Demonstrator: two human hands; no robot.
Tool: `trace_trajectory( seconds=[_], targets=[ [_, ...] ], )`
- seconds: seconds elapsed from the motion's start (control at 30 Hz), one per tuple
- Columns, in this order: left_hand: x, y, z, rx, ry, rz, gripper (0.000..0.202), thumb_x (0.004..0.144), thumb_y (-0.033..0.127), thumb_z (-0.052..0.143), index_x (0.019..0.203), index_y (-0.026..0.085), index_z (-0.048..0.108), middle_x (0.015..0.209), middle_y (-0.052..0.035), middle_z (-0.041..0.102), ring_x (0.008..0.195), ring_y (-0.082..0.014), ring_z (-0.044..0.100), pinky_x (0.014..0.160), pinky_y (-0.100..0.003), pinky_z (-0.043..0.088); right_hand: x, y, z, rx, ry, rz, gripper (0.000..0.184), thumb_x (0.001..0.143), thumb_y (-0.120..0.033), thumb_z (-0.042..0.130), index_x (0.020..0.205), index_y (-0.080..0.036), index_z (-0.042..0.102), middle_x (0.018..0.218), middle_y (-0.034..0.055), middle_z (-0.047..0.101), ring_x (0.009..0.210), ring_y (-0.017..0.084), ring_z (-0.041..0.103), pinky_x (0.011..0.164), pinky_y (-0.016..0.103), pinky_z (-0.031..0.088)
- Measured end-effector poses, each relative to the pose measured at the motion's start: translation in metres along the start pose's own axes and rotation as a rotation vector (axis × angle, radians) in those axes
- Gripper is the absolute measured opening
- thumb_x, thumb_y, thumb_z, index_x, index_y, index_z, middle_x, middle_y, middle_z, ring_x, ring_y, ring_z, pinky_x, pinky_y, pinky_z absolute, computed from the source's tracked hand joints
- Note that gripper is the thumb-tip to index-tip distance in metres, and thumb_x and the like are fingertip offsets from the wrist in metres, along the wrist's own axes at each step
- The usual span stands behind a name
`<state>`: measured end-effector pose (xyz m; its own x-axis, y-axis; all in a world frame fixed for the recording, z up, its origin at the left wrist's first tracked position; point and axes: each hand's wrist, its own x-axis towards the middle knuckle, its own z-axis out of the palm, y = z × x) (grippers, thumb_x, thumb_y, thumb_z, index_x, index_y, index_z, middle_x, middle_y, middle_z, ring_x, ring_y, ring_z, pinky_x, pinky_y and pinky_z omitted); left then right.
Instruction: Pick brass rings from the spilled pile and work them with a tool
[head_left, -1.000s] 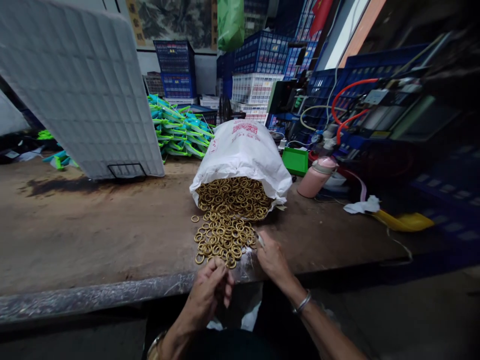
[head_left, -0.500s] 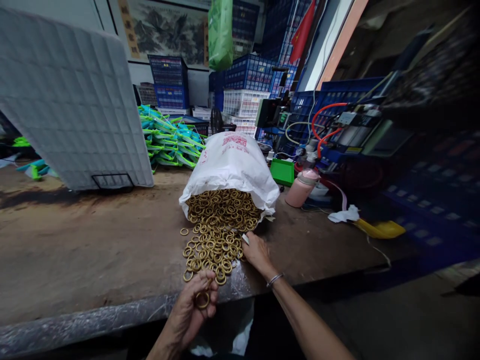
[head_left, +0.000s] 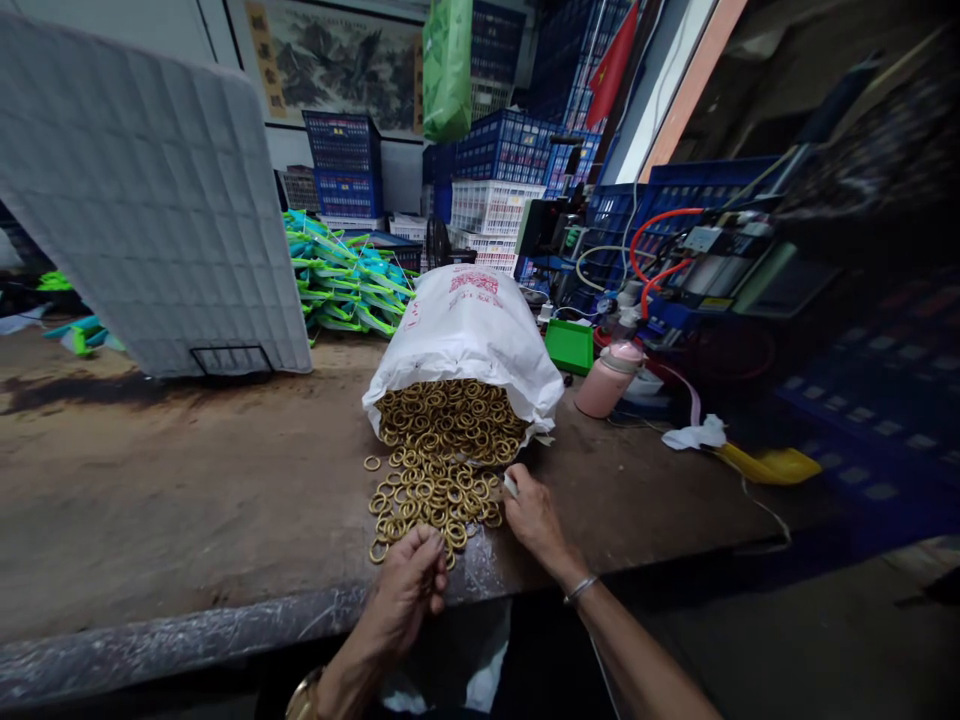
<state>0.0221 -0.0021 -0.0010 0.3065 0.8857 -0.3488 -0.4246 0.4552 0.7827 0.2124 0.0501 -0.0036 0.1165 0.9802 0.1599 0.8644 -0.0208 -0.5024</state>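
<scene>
Head view: a white sack point(head_left: 465, 325) with red print lies on its side on the table point(head_left: 187, 480), its mouth facing the person. Brass-coloured rings point(head_left: 427, 490) fill the mouth and spread in a loose heap from there toward the near edge. One ring point(head_left: 372, 463) lies just apart on the left.

Left hand point(head_left: 409, 580): at the near end of the heap, fingers curled inward, thumb close to the forefinger. Whether it is clamped on a ring cannot be told. A watch point(head_left: 304, 697) shows at that wrist.

Right hand point(head_left: 534, 515): at the right side of the heap, below the sack mouth, fingers bent. A small white piece point(head_left: 511, 485) shows at the fingertips; whether it is gripped or worn cannot be determined. A bracelet point(head_left: 581, 588) is on this wrist.

Surroundings: a pink bottle point(head_left: 600, 390) and a green tray point(head_left: 568, 348) stand to the right of the sack, with a machine with orange hoses point(head_left: 637, 235) beyond. Farther right lies a yellow object point(head_left: 772, 464). To the left, a ribbed pale panel point(head_left: 165, 200) stands tilted in front of a heap of green and blue pieces point(head_left: 345, 275). Stacked blue crates point(head_left: 345, 160) and white crates point(head_left: 495, 207) occupy the background.
</scene>
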Motion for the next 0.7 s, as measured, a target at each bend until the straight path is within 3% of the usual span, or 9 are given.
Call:
trace_trajectory(
  seconds=[0.17, 0.27, 0.4, 0.6, 0.7],
  targets=[
    [0.005, 0.002, 0.006, 0.263, 0.108, 0.137, 0.033, 0.074, 0.047, 0.054, 0.089, 0.018, 0.048, 0.049, 0.0092, 0.042, 0.035, -0.0043, 0.031, 0.032, -0.014, 0.025, -0.029, -0.028, 0.002, 0.224, -0.08, -0.243, 0.013, 0.074, -0.014, 0.04, 0.082, -0.02, 0.049, 0.074, 0.002, 0.057, 0.071, 0.015, 0.053, 0.065, 0.024, 0.036],
    [0.004, 0.005, 0.003, 0.308, 0.107, 0.151, 0.03, 0.073, 0.045, 0.055, 0.08, 0.017, 0.05, 0.047, 0.0092, 0.04, 0.034, -0.0035, 0.028, 0.033, -0.016, 0.022, -0.04, -0.041, 0.009, 0.326, -0.113, -0.295, 0.011, 0.074, -0.017, 0.043, 0.083, -0.02, 0.049, 0.075, 0.0018, 0.056, 0.07, 0.015, 0.051, 0.065, 0.024, 0.037],
    [0.003, 0.005, -0.005, 0.334, 0.142, 0.203, 0.024, 0.074, 0.039, 0.054, 0.068, 0.017, 0.048, 0.048, 0.0086, 0.036, 0.038, -0.0042, 0.028, 0.037, -0.017, 0.023, -0.044, -0.052, 0.017, 0.467, -0.142, -0.205, 0.011, 0.079, -0.027, 0.042, 0.08, -0.02, 0.05, 0.069, -0.001, 0.053, 0.066, 0.013, 0.049, 0.062, 0.023, 0.036],
    [-0.003, 0.008, -0.006, 0.586, 0.157, 0.503, 0.018, 0.077, 0.03, 0.05, 0.068, 0.016, 0.056, 0.062, 0.0018, 0.051, 0.06, -0.0107, 0.046, 0.059, -0.021, 0.039, -0.04, -0.059, 0.023, 0.606, -0.263, -0.053, 0.033, 0.082, -0.047, 0.038, 0.065, -0.019, 0.043, 0.059, -0.0056, 0.039, 0.055, 0.009, 0.036, 0.052, 0.022, 0.03],
    [-0.005, 0.009, -0.004, 0.559, 0.127, 0.47, 0.019, 0.077, 0.031, 0.05, 0.068, 0.016, 0.055, 0.061, 0.0021, 0.052, 0.057, -0.01, 0.046, 0.056, -0.021, 0.038, -0.039, -0.058, 0.027, 0.637, -0.297, -0.037, 0.036, 0.081, -0.049, 0.038, 0.06, -0.02, 0.037, 0.056, -0.0065, 0.034, 0.053, 0.009, 0.032, 0.05, 0.022, 0.027]
  ],
)
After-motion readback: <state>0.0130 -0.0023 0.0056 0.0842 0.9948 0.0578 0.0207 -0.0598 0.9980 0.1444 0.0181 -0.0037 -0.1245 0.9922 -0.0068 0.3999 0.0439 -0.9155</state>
